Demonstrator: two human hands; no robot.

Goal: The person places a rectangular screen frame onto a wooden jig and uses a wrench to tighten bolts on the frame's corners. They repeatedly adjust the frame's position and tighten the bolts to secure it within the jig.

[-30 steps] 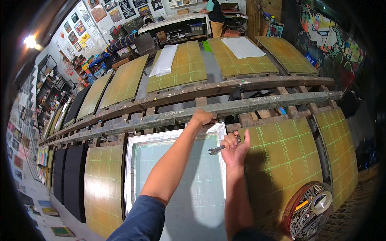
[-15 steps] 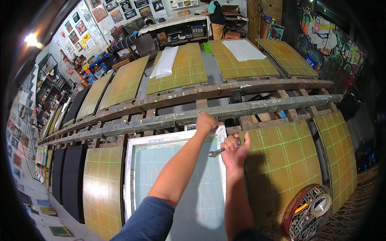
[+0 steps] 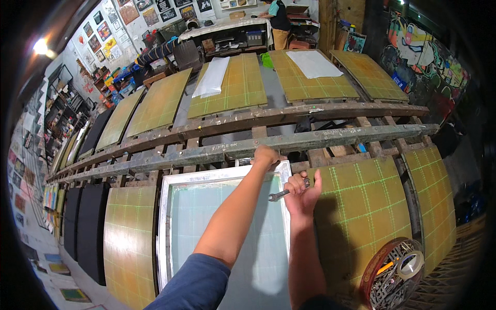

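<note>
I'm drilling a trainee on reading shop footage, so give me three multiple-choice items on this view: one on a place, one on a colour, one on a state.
1. Where does the left hand rest?
A. on the far top edge of the screen frame
B. in the round tray
C. on the white sheet

2. What colour are the gridded boards beside the frame?
A. blue
B. yellow-green
C. red

3. What is the right hand doing?
A. hanging empty
B. holding tape
C. gripping a metal wrench

Answers: 1 A, the hand sits at the frame's far edge by the long rail. 2 B, yellow-green with lighter grid lines. 3 C, the fingers close round the wrench's handle.
</note>
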